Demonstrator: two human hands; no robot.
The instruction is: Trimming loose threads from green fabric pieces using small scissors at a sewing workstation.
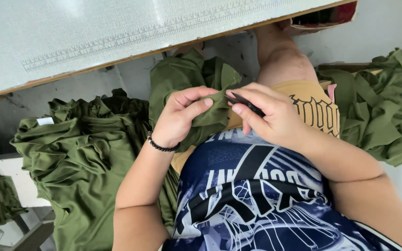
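The left hand [180, 116] has its grip closed on a fold of an olive-green knit garment [196, 86], thumb pressed over the cloth against the curled fingers, pinning an edge just in front of the person's lap. The right hand [268, 116] is closed round a small dark thread snipper [245, 103], whose tip sits right at the pinched edge, touching or nearly touching the fabric; I cannot tell whether its blades are apart or together. The garment looks light, soft and limp: it drapes over the knee and bunches freely, so it will likely sag and slide unless held taut close to the spot being worked, and a pinch on a hem or seam seems the firmest hold. A black beaded bracelet [162, 147] circles the left wrist. To the left lies a heap of like green garments [80, 153], another heap [387, 102] to the right, and a white surface with a printed ruler [131, 35] edges the top.
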